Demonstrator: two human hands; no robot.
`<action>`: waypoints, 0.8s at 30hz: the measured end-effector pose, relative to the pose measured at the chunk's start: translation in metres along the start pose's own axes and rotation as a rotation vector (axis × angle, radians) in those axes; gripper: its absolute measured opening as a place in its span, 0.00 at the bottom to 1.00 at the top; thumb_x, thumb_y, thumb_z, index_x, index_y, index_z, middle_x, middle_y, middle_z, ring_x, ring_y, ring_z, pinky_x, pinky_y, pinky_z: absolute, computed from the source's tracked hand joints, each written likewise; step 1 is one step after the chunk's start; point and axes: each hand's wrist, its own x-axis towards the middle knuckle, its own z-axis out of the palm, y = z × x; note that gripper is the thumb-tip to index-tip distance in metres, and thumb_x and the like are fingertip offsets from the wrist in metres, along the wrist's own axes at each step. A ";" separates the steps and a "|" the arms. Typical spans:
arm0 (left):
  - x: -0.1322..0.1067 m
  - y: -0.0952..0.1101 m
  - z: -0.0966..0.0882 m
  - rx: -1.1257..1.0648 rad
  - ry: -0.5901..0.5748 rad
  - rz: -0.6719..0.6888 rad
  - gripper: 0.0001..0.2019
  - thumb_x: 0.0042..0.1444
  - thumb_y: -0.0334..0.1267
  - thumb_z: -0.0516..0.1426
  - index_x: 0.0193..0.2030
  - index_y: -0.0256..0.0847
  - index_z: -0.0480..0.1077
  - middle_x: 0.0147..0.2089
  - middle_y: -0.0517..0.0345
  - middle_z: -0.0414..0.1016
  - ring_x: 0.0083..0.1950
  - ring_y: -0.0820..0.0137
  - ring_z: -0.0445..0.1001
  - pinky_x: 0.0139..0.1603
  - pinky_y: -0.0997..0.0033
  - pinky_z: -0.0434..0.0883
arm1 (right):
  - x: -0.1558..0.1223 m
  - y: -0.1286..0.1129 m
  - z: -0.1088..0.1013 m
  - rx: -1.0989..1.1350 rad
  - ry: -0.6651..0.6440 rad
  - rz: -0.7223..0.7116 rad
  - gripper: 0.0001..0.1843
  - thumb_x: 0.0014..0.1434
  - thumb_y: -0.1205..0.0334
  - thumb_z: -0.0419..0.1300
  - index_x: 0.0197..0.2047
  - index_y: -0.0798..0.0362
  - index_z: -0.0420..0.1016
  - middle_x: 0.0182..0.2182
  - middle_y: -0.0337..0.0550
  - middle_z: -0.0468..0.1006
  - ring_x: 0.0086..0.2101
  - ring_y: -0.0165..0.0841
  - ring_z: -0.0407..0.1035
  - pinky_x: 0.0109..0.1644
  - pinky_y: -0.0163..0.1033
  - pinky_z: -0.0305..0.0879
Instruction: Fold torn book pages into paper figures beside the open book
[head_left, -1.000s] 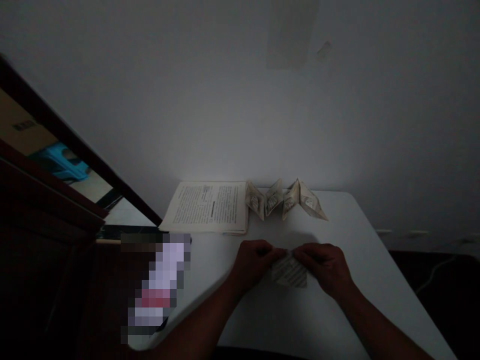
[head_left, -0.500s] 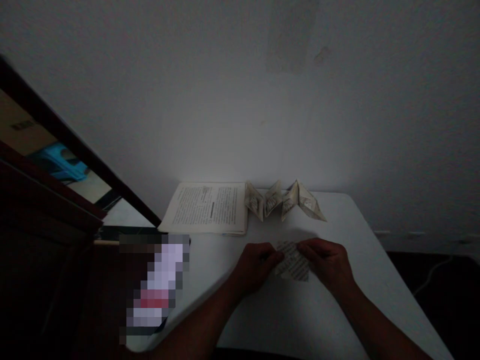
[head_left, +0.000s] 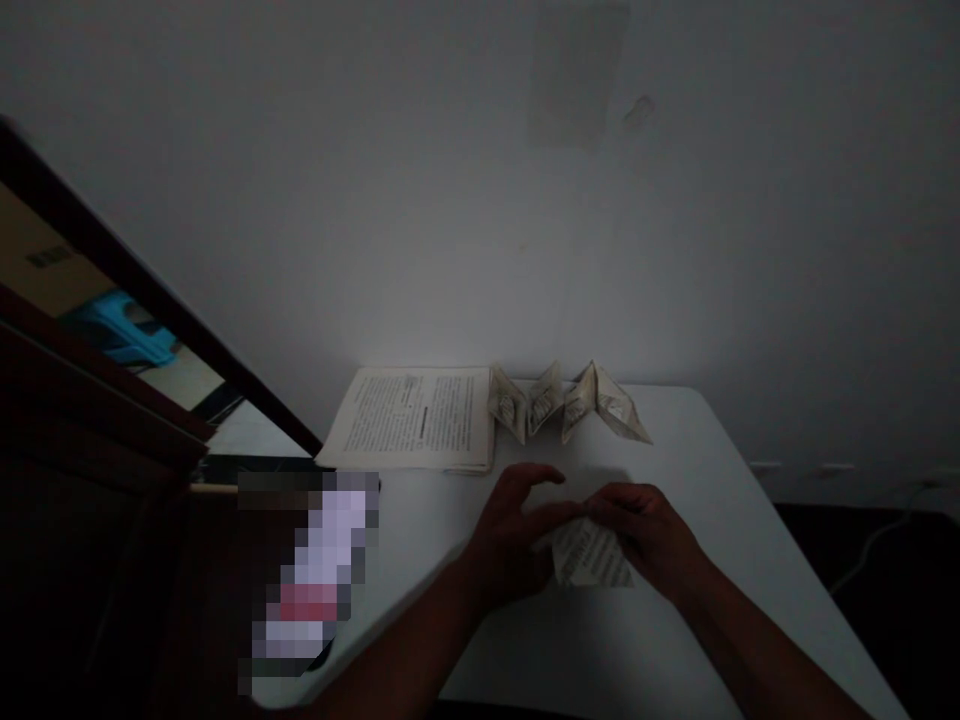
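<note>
A small piece of folded printed paper is between my hands, above the white table. My right hand pinches its top corner between thumb and fingers. Reaching in from the other side, my left hand has its thumb against that same top corner. Its index finger is raised and bent, apart from the paper, while the lower fingers curl at the paper's left edge, partly hidden. Beyond my hands, several folded paper shapes of the same printed paper stand in a row.
Left of the folded shapes lies a stack of printed pages. A blurred-out phone-like object rests at the table's left edge. The white table meets a bare wall behind. A dark-framed mirror or opening leans at left.
My left hand has lifted its index finger and moved its thumb to the paper's top corner. The paper has turned and sits slightly lower, with my right hand still pinching it.
</note>
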 end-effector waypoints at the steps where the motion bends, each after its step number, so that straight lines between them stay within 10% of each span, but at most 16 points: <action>1: 0.000 0.000 0.001 0.034 -0.016 0.040 0.17 0.50 0.32 0.58 0.49 0.47 0.69 0.52 0.49 0.64 0.52 0.62 0.65 0.49 0.61 0.66 | 0.000 0.001 0.001 0.003 -0.018 0.019 0.11 0.45 0.58 0.68 0.24 0.58 0.77 0.17 0.38 0.73 0.20 0.28 0.66 0.25 0.34 0.62; 10: 0.001 0.006 0.004 0.042 -0.034 0.174 0.05 0.53 0.34 0.57 0.36 0.42 0.73 0.33 0.53 0.74 0.36 0.69 0.69 0.40 0.67 0.67 | -0.003 0.002 0.009 0.142 -0.146 0.263 0.13 0.46 0.58 0.66 0.22 0.57 0.70 0.14 0.34 0.68 0.14 0.26 0.64 0.16 0.30 0.61; 18: 0.007 0.006 -0.005 -0.384 0.170 -0.698 0.07 0.49 0.38 0.62 0.32 0.37 0.75 0.30 0.57 0.76 0.31 0.70 0.73 0.33 0.72 0.70 | 0.003 0.002 0.010 -0.148 -0.108 -0.144 0.15 0.54 0.52 0.61 0.38 0.55 0.75 0.29 0.44 0.77 0.26 0.33 0.71 0.32 0.40 0.70; 24: 0.003 0.003 0.004 -0.684 0.096 -0.803 0.09 0.47 0.39 0.63 0.30 0.34 0.75 0.28 0.58 0.76 0.29 0.71 0.72 0.32 0.73 0.69 | -0.003 -0.004 0.016 -0.711 -0.029 -0.327 0.16 0.57 0.54 0.57 0.23 0.54 0.73 0.18 0.38 0.73 0.22 0.29 0.67 0.27 0.33 0.61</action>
